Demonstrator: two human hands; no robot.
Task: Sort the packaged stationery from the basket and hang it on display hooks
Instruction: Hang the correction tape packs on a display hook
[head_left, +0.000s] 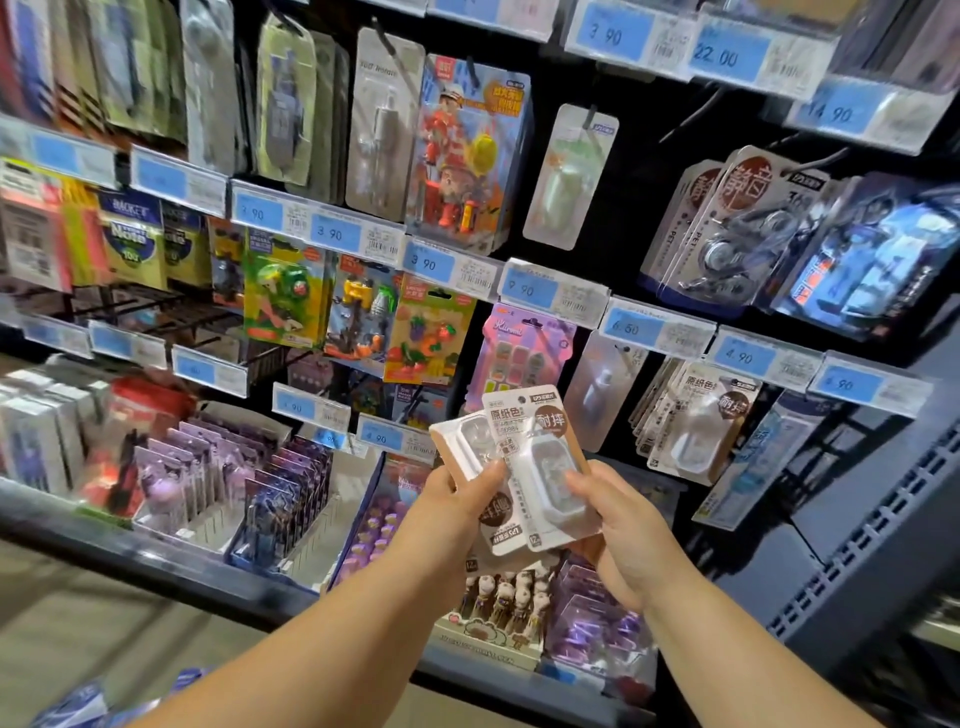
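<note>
Stationery packs pinched between left hand fingers, right hand fingers.

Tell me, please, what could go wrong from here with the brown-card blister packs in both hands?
The brown-card blister packs are fanned between the left hand and right hand, so one might slip. The lower pack looks upside down and may hang inverted. The matching hanging stack looks crowded.
</note>
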